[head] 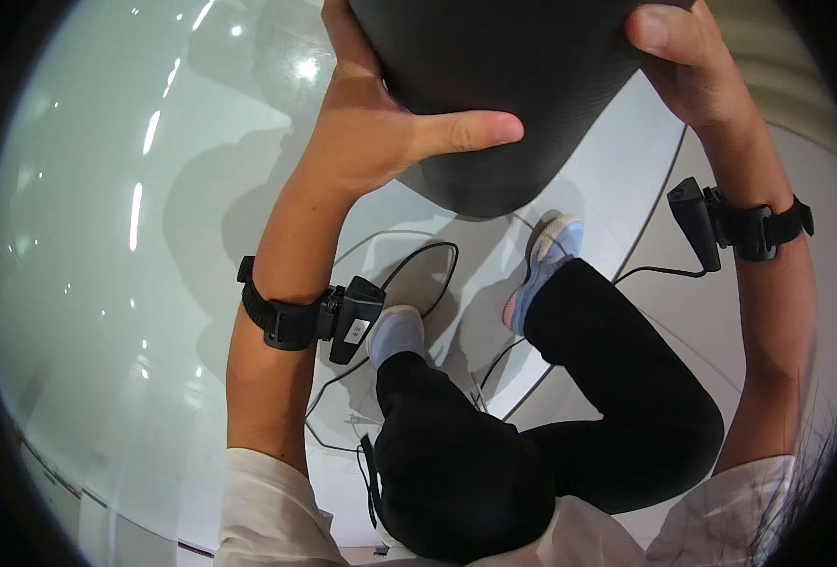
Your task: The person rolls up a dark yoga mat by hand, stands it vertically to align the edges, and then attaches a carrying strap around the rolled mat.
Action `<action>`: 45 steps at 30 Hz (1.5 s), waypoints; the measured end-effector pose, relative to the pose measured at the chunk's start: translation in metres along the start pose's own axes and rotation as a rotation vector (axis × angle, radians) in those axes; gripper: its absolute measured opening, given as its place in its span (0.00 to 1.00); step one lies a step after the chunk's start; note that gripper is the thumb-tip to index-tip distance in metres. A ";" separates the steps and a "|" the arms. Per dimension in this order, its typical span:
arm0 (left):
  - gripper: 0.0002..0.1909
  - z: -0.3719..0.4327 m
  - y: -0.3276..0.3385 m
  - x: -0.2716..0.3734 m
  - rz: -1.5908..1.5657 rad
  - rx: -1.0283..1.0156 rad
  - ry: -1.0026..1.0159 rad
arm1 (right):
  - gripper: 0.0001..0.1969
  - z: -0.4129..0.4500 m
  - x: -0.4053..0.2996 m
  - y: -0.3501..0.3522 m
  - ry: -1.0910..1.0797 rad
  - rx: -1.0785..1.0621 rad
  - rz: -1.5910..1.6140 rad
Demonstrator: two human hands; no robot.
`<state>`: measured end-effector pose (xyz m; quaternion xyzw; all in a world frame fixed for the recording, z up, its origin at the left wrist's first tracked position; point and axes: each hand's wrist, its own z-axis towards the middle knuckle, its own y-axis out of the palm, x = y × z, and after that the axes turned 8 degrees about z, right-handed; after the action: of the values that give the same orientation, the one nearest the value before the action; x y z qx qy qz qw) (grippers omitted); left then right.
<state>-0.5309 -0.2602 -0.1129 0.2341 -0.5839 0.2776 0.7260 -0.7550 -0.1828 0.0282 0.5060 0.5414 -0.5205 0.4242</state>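
A large, dark, smooth rounded object [503, 71] fills the top middle, cut off by the picture's edge; its kind cannot be told. My left hand [390, 127] grips its left side, the thumb laid across its front. At its upper right side, my right hand [688, 64] holds on with the thumb on the near face and the fingers mostly hidden. Each forearm wears a black strap with a small black device, one on the left [356, 319] and one on the right [696, 223]; the left device bears a small label.
Black cables [454, 266] loop over the pale floor around my light blue shoes [557, 248], [397, 333]. My legs in black trousers [461, 461] are bent below the object. A glossy pale surface [107, 283] with light reflections lies at the left. A dark curved seam crosses the floor at the right.
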 end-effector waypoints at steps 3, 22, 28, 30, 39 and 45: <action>0.76 -0.003 -0.006 0.017 0.175 0.003 -0.112 | 0.41 -0.006 0.008 -0.013 -0.006 -0.061 -0.054; 0.66 0.009 0.065 0.015 0.241 -0.024 -0.208 | 0.40 -0.047 0.084 -0.090 -0.156 0.022 0.240; 0.61 0.041 0.054 0.044 0.199 -0.084 -0.350 | 0.40 -0.005 0.091 -0.075 -0.207 -0.074 0.459; 0.60 0.047 0.048 0.052 0.149 -0.075 -0.431 | 0.36 0.007 0.091 -0.066 -0.180 -0.048 0.463; 0.39 0.052 -0.020 0.057 0.511 0.037 -0.229 | 0.41 0.025 0.060 -0.062 -0.487 -0.175 0.480; 0.28 0.049 -0.014 0.066 0.617 -0.020 -0.540 | 0.63 0.015 0.084 -0.041 -0.412 0.106 0.092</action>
<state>-0.5460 -0.2946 -0.0379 0.1053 -0.7989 0.4055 0.4316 -0.8073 -0.1870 -0.0507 0.4347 0.3914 -0.6206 0.5222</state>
